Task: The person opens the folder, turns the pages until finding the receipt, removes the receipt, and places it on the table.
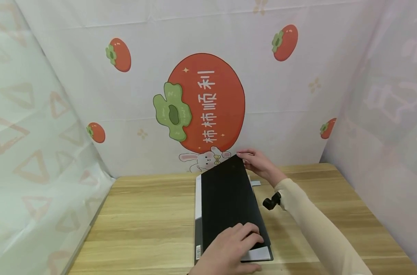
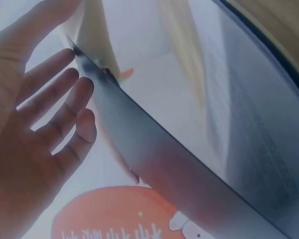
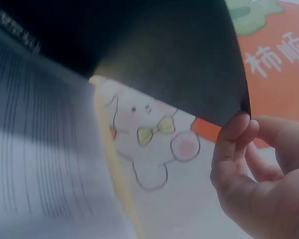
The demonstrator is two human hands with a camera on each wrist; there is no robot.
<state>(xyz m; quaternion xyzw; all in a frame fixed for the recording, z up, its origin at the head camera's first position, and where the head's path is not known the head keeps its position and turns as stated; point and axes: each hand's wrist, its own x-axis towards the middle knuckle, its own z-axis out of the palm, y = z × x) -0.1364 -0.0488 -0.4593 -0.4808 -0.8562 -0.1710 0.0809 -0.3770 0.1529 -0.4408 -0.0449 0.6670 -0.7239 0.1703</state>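
Note:
A black folder (image 1: 225, 206) lies on the table, its front cover lifted at a slant. My right hand (image 1: 261, 164) pinches the cover's far right corner between thumb and fingers, as the right wrist view shows at the black cover (image 3: 174, 64). Under the raised cover are sheets printed with lines (image 3: 50, 149). My left hand (image 1: 229, 248) is at the near end, its loosely bent fingers over the cover near the lower right corner. In the left wrist view the fingers (image 2: 65, 114) spread beside the cover's edge, and glossy clear sleeves (image 2: 259, 134) show beneath.
The wooden table (image 1: 143, 217) extends on both sides of the folder. A pale tab (image 1: 255, 183) sticks out at the folder's right side. Behind stands a white cloth backdrop (image 1: 143, 95) with persimmon prints, and cloth hangs left and right. A small black camera (image 1: 271, 201) sits on the right wrist.

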